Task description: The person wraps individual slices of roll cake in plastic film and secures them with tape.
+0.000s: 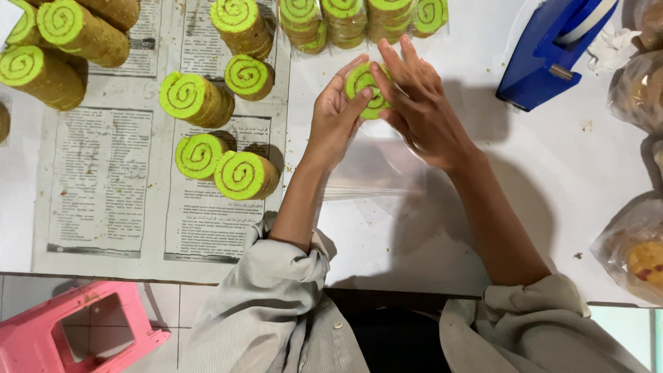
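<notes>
Both hands meet on one green roll slice, spiral face up, pinched between the left hand cupping its near-left edge and the right hand laid flat over its right side, clear wrap just below the wrists.

View: single head-worn camera.
Direction: straight down onto white table.
Range: close, at arm's length.
</notes>
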